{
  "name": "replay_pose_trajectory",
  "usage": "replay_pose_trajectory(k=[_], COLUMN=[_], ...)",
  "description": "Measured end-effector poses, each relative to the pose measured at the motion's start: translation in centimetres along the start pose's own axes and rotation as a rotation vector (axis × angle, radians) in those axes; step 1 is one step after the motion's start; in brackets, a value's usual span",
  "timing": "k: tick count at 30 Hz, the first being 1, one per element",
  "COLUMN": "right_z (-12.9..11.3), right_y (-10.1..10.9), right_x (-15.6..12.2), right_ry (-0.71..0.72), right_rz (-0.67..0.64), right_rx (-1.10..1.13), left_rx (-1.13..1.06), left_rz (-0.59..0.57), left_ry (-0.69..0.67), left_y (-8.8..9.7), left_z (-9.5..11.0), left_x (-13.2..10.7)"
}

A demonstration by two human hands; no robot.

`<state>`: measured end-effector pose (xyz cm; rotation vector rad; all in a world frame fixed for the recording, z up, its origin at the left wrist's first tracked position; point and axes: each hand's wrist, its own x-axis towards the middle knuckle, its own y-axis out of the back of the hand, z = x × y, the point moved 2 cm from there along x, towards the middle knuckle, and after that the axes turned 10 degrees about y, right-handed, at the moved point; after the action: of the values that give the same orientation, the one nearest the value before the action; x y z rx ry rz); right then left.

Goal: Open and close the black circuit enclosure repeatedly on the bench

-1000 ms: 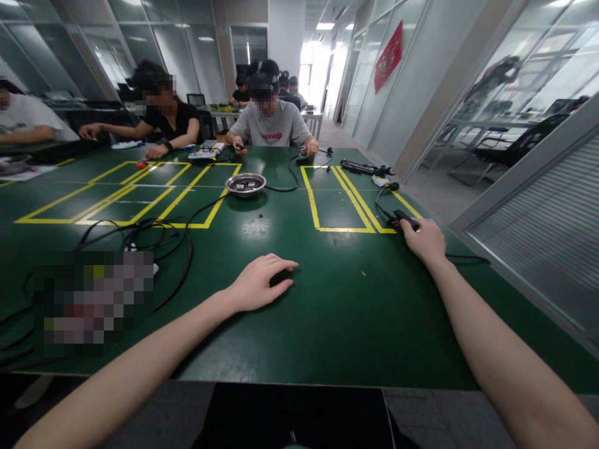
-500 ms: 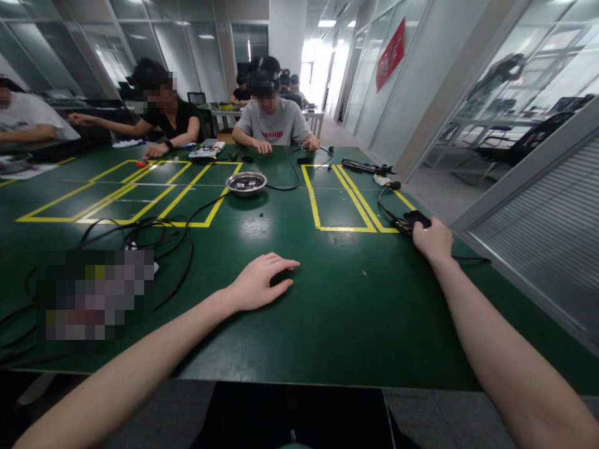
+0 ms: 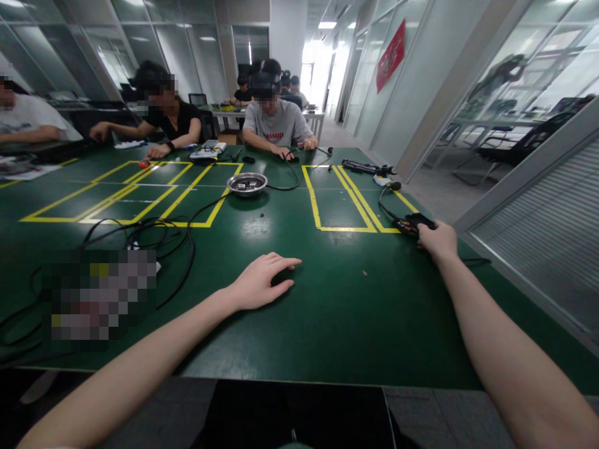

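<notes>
My left hand [image 3: 262, 282] lies on the green table [image 3: 346, 324] in front of me, thumb and fingers apart, holding nothing. Out to the right, my right hand [image 3: 440, 240] has its fingers closed on the near edge of a flat black device [image 3: 415, 222] with some orange on it; its exact kind is unclear. The thumb is on its near side, and the other fingers are partly hidden. A black cable [image 3: 384, 201] runs up from the device to a small dark plug-like end. The device is beside the corner of a yellow tape outline.
A steel bowl [image 3: 247, 184] with small metal parts stands mid-table. Coiled black cables [image 3: 154, 234] and a blurred-out object [image 3: 103, 293] lie at left. A folded black tripod-like thing [image 3: 367, 167] is at the far right. Co-workers sit along the far side; a glass partition borders the right.
My right hand has shifted slightly right, still on the black device; my left hand has stayed put. The person opposite has moved their hands, and the person in black has drawn one hand in.
</notes>
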<state>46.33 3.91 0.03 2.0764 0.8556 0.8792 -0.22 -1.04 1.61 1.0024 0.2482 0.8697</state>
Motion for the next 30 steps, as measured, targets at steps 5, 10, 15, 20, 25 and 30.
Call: replay_pose_trajectory(k=[5,10,15,20,25,30], right_z=[-0.5,-0.9,-1.6,-1.8,-2.0,-1.7], right_y=[0.4,0.5,0.5,0.5,0.9,1.1], right_x=[-0.7,-1.0,-1.2,-1.4,-1.3,-1.0], right_ry=[-0.170,-0.131,0.157,0.144,0.147,0.157], right_rz=[-0.001,0.046,0.150,0.063,0.028,-0.005], right_rx=[0.115,0.155,0.009,-0.035,-0.089,-0.081], left_rx=[0.002,0.016,0.013,0.026,0.027,0.012], left_rz=[-0.009,-0.014,-0.006,-0.016,-0.008,-0.003], left_ry=[0.005,0.000,-0.011,-0.019,-0.001,-0.006], left_y=[0.0,0.0,0.1,0.1,0.0,0.0], left_z=[0.0,0.2,0.2,0.2,0.1,0.0], left_x=[0.0,0.0,0.0,0.0,0.0,0.0])
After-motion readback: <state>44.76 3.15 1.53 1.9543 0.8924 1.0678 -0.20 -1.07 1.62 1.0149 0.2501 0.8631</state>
